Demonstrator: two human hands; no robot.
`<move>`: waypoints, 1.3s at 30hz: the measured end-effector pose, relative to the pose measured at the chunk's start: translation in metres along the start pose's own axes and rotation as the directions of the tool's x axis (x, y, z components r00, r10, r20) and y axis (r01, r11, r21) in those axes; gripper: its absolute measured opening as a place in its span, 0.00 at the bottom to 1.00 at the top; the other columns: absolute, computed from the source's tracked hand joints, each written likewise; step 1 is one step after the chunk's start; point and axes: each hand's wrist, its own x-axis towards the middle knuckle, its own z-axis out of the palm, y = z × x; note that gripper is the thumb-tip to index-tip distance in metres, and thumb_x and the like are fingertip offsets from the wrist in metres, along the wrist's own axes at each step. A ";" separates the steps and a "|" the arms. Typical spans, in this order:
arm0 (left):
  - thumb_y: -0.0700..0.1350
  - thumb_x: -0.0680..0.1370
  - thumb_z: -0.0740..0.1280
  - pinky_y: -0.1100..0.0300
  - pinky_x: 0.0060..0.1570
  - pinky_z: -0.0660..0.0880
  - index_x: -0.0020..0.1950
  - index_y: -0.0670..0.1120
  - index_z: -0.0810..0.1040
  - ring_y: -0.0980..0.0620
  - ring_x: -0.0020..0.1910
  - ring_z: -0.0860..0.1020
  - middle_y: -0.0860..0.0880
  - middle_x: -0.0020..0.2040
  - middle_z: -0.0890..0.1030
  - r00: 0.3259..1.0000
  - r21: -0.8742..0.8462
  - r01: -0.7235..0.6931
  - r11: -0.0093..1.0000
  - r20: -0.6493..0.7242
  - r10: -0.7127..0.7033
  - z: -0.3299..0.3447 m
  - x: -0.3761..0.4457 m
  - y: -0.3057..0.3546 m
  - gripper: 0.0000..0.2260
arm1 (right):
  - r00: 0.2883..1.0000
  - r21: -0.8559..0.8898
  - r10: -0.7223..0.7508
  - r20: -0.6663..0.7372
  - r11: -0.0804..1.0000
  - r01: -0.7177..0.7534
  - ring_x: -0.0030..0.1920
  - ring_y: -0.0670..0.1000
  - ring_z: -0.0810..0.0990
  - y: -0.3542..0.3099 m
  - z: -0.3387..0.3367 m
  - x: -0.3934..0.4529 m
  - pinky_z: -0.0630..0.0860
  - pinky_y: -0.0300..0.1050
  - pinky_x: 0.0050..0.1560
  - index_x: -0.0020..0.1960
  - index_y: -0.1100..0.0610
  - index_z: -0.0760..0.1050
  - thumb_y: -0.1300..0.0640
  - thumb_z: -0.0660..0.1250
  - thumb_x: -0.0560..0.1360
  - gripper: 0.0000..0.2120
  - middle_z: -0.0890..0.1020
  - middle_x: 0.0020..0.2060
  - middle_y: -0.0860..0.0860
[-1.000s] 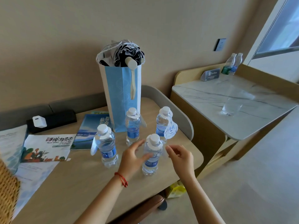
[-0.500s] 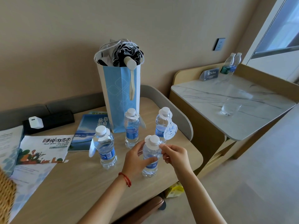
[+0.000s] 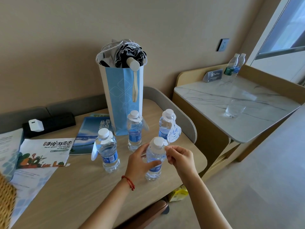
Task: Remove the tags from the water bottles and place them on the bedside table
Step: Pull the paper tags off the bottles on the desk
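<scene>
Several small water bottles with white caps and white paper neck tags stand on the wooden table [image 3: 69, 187]. My left hand [image 3: 139, 160] grips the nearest bottle [image 3: 155, 169] round its middle. My right hand [image 3: 179, 156] pinches that bottle's tag [image 3: 163, 144] at the neck, just right of the cap. Behind stand a left bottle [image 3: 108, 151], a middle bottle [image 3: 134, 131] and a right bottle [image 3: 165, 126] whose tag [image 3: 174, 133] hangs down its side. The marble-topped bedside table [image 3: 214, 100] is to the right.
A tall blue paper bag [image 3: 123, 96] with a folded umbrella stands behind the bottles. Brochures [image 3: 44, 152], a booklet and a black power strip with a white charger [image 3: 35, 125] lie left. On the bedside table are a glass [image 3: 234, 109], a sign and two bottles [image 3: 234, 65].
My left hand closed round the nearest bottle and my right hand came in to pinch its neck tag. The view shifted slightly.
</scene>
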 end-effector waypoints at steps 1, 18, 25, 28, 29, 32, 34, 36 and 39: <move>0.47 0.63 0.77 0.63 0.53 0.75 0.62 0.52 0.71 0.54 0.57 0.76 0.52 0.59 0.77 1.000 -0.002 0.000 1.000 0.000 0.000 0.000 0.000 0.000 0.30 | 1.000 0.018 -0.001 0.000 1.000 0.001 0.26 0.44 0.71 -0.001 0.000 0.000 0.70 0.36 0.28 0.34 0.57 0.83 0.61 0.70 0.71 0.08 0.79 0.25 0.49; 0.49 0.60 0.78 0.69 0.51 0.74 0.57 0.59 0.71 0.57 0.56 0.77 0.53 0.56 0.78 1.000 -0.120 0.011 0.993 0.012 -0.010 0.000 -0.001 -0.004 0.29 | 0.984 0.002 -0.044 -0.172 0.999 0.045 0.26 0.45 0.72 -0.008 -0.037 0.008 0.70 0.38 0.29 0.36 0.60 0.82 0.61 0.71 0.70 0.05 0.78 0.25 0.50; 0.53 0.58 0.77 0.60 0.59 0.73 0.64 0.50 0.71 0.52 0.60 0.75 0.47 0.61 0.77 1.000 -0.161 0.014 0.987 0.021 -0.011 0.002 -0.003 -0.005 0.36 | 0.943 -0.224 -0.024 -0.332 0.973 -0.054 0.28 0.46 0.74 0.029 -0.079 0.017 0.71 0.39 0.30 0.36 0.58 0.81 0.59 0.70 0.72 0.06 0.80 0.28 0.51; 0.53 0.58 0.76 0.57 0.61 0.72 0.63 0.50 0.71 0.51 0.61 0.75 0.47 0.61 0.77 1.000 -0.160 0.017 0.987 0.024 -0.013 0.002 -0.004 -0.004 0.35 | 0.948 -0.302 -0.005 -0.320 0.948 -0.097 0.30 0.47 0.76 0.046 -0.084 0.030 0.72 0.40 0.31 0.36 0.57 0.80 0.59 0.70 0.72 0.06 0.80 0.30 0.52; 0.53 0.58 0.76 0.58 0.61 0.72 0.63 0.51 0.71 0.51 0.61 0.75 0.48 0.61 0.77 1.000 -0.160 0.022 0.987 0.025 -0.018 0.002 -0.004 -0.003 0.35 | 0.951 -0.329 0.010 -0.310 0.937 -0.117 0.31 0.48 0.76 0.052 -0.085 0.035 0.72 0.40 0.31 0.36 0.56 0.80 0.59 0.70 0.72 0.06 0.80 0.30 0.52; 0.54 0.58 0.76 0.60 0.60 0.71 0.62 0.53 0.70 0.53 0.62 0.74 0.49 0.61 0.77 0.999 -0.162 0.030 0.986 0.026 -0.026 0.002 -0.004 -0.003 0.34 | 0.955 -0.387 0.073 -0.287 0.903 -0.185 0.33 0.51 0.76 0.071 -0.084 0.047 0.73 0.42 0.33 0.34 0.56 0.79 0.59 0.71 0.71 0.07 0.80 0.29 0.53; 0.55 0.58 0.76 0.60 0.60 0.71 0.61 0.56 0.71 0.54 0.61 0.74 0.51 0.61 0.77 0.999 -0.161 0.038 0.986 0.027 -0.034 0.002 -0.003 -0.004 0.33 | 0.954 -0.429 0.112 -0.279 0.874 -0.228 0.34 0.52 0.77 0.081 -0.083 0.054 0.74 0.43 0.35 0.33 0.55 0.79 0.58 0.71 0.71 0.08 0.80 0.30 0.53; 0.55 0.57 0.76 0.63 0.59 0.72 0.58 0.62 0.70 0.57 0.60 0.75 0.57 0.58 0.77 0.999 -0.157 0.045 0.987 0.023 -0.042 0.002 -0.003 -0.004 0.31 | 0.947 -0.465 0.147 -0.284 0.843 -0.270 0.34 0.52 0.77 0.088 -0.082 0.059 0.75 0.46 0.38 0.33 0.54 0.78 0.57 0.70 0.72 0.08 0.81 0.30 0.53; 0.55 0.57 0.77 0.69 0.55 0.72 0.57 0.64 0.70 0.58 0.59 0.75 0.60 0.57 0.77 0.999 -0.152 0.051 0.987 0.020 -0.048 0.002 -0.003 -0.006 0.30 | 0.937 -0.487 0.180 -0.299 0.816 -0.312 0.30 0.49 0.77 0.093 -0.080 0.066 0.75 0.44 0.37 0.36 0.56 0.79 0.57 0.69 0.73 0.07 0.80 0.30 0.52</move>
